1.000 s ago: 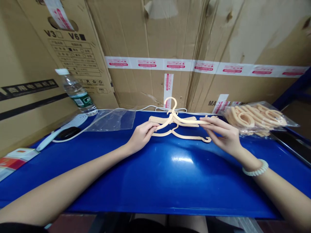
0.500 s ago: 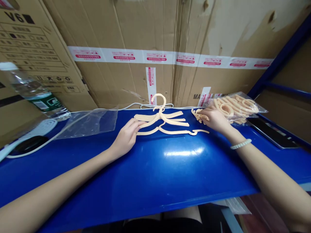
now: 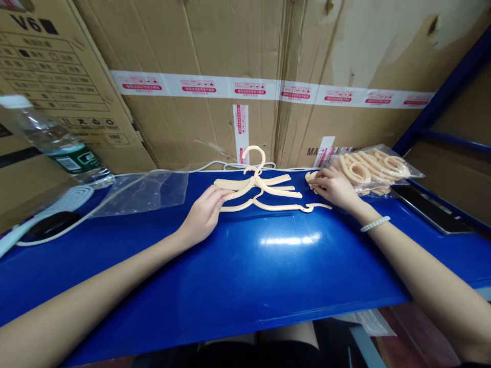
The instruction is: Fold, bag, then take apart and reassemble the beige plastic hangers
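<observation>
Several cream hangers with hooks and short arms lie grouped in the middle of the blue table (image 3: pixel 268 276). My left hand (image 3: pixel 205 212) is closed on the left arm of one hanger (image 3: pixel 278 189), its fingertips pinching the end. Nearest the front lies another hanger (image 3: pixel 276 207), with a small hooked piece (image 3: pixel 316 206) at its right end. Over at the right, my right hand (image 3: pixel 333 186) has its fingers bent down into a small pile of cream pieces (image 3: pixel 311 178). My fingers cover most of that pile, and whether they grip one piece is hidden.
Behind my right hand lies a clear bag of cream hanger parts (image 3: pixel 374 166), with a dark phone (image 3: pixel 429 207) beside it. At left are an empty plastic bag (image 3: pixel 153 191), a water bottle (image 3: pixel 72 153), a white cable and a black object (image 3: pixel 53 225). Cardboard (image 3: pixel 192 122) stands along the back.
The fingers of my right hand have shifted slightly over the pile and cover more of it. My left hand stays on the hanger. The whole view has moved a little.
</observation>
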The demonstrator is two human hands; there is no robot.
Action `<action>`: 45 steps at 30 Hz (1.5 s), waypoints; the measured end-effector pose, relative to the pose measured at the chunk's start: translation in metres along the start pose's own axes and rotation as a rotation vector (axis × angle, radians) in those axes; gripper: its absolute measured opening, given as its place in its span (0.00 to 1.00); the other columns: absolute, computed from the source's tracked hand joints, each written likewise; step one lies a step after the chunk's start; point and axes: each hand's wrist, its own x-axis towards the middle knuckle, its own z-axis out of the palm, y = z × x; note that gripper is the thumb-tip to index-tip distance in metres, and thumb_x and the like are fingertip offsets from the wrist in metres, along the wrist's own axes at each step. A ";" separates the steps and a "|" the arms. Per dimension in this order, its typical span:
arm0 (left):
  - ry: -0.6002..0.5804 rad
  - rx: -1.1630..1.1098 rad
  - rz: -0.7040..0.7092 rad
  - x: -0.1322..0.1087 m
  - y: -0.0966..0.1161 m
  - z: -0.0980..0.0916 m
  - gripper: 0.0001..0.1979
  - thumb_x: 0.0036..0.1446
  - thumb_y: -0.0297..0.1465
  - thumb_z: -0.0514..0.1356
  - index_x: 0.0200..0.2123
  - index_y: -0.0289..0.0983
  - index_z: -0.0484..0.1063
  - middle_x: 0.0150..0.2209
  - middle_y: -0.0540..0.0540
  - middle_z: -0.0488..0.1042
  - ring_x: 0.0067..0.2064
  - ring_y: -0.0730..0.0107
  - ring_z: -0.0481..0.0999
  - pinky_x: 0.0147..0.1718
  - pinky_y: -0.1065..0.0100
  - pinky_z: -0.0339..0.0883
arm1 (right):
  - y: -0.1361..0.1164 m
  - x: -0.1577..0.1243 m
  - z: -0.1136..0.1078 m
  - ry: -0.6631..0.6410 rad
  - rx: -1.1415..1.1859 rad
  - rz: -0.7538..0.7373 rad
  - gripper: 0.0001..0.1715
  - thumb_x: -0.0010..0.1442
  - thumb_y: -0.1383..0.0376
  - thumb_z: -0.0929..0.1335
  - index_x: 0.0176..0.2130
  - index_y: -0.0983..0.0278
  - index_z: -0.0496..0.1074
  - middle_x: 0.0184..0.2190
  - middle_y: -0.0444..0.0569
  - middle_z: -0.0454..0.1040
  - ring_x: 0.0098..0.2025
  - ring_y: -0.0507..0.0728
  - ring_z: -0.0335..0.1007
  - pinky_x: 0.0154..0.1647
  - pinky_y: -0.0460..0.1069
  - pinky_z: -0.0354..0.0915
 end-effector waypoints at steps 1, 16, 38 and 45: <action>0.002 -0.001 0.005 0.000 0.000 0.000 0.15 0.70 0.29 0.46 0.51 0.39 0.71 0.46 0.41 0.72 0.50 0.59 0.73 0.52 0.58 0.69 | -0.002 0.000 -0.001 0.056 0.063 0.035 0.15 0.65 0.60 0.66 0.41 0.61 0.82 0.36 0.56 0.76 0.41 0.65 0.69 0.43 0.58 0.67; 0.045 0.008 0.017 0.001 0.001 -0.002 0.15 0.70 0.26 0.46 0.49 0.37 0.71 0.44 0.42 0.71 0.48 0.61 0.73 0.50 0.60 0.69 | -0.040 0.012 -0.019 0.355 1.314 0.662 0.12 0.54 0.56 0.75 0.34 0.60 0.74 0.29 0.49 0.79 0.27 0.56 0.74 0.30 0.51 0.71; 0.054 0.004 0.001 0.001 0.000 0.000 0.12 0.70 0.25 0.46 0.47 0.35 0.69 0.43 0.42 0.70 0.47 0.62 0.71 0.49 0.60 0.67 | -0.070 0.008 -0.010 -0.052 1.530 0.700 0.22 0.43 0.53 0.82 0.26 0.64 0.74 0.28 0.43 0.72 0.31 0.50 0.65 0.32 0.46 0.64; 0.050 0.013 0.031 0.000 0.001 -0.001 0.12 0.70 0.25 0.46 0.47 0.35 0.68 0.43 0.42 0.70 0.47 0.62 0.71 0.48 0.61 0.67 | -0.069 0.008 -0.018 -0.158 1.614 0.742 0.22 0.44 0.56 0.82 0.28 0.63 0.72 0.30 0.43 0.73 0.35 0.52 0.71 0.39 0.48 0.72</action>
